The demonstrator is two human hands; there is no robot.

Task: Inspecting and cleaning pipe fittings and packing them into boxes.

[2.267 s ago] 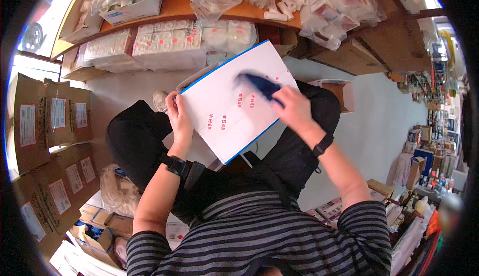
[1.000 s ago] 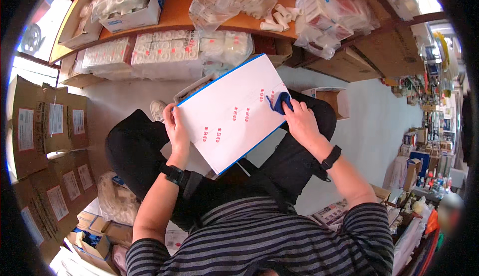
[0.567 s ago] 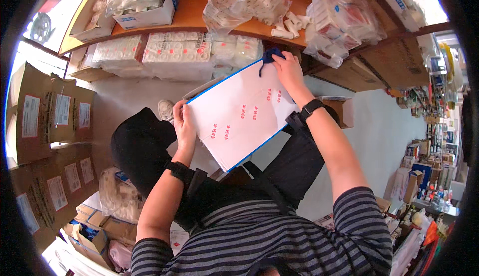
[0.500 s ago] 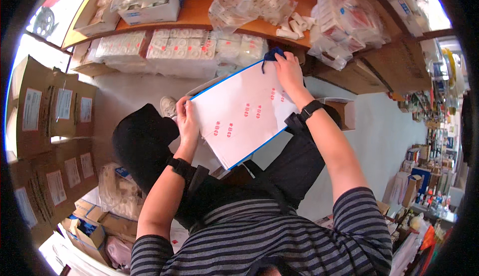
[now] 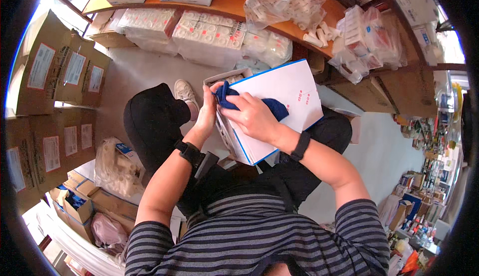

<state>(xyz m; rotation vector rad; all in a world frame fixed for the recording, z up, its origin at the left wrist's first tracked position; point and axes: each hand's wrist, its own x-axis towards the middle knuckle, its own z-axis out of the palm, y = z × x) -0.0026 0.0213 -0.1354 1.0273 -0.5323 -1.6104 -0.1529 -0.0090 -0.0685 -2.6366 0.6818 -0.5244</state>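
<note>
A flat white cardboard panel (image 5: pixel 294 84) with blue edges and red printed marks leans over my lap, tilted. My left hand (image 5: pixel 204 116) is at its left edge, fingers pointing up and closed along the edge, close to the end of a dark blue cloth (image 5: pixel 273 107). My right hand (image 5: pixel 255 119) lies over the panel, fingers bent, pressing the bunched cloth to the upper left part of its surface. Part of the cloth is hidden under that hand. Beneath the panel, an open carton (image 5: pixel 227 132) shows along its left side.
A wooden shelf (image 5: pixel 229 14) runs across the far side, carrying plastic-bagged goods (image 5: pixel 279 6) and white tubes (image 5: pixel 319 34). Wrapped packs (image 5: pixel 209 34) sit below it. Brown cartons (image 5: pixel 42 76) are stacked at left; a crowded shelf of goods (image 5: pixel 424 176) stands at right.
My right hand has moved with the blue cloth from the panel's far right corner to its left side, beside my left hand. The panel has shifted right and tilted; the carton beneath shows more.
</note>
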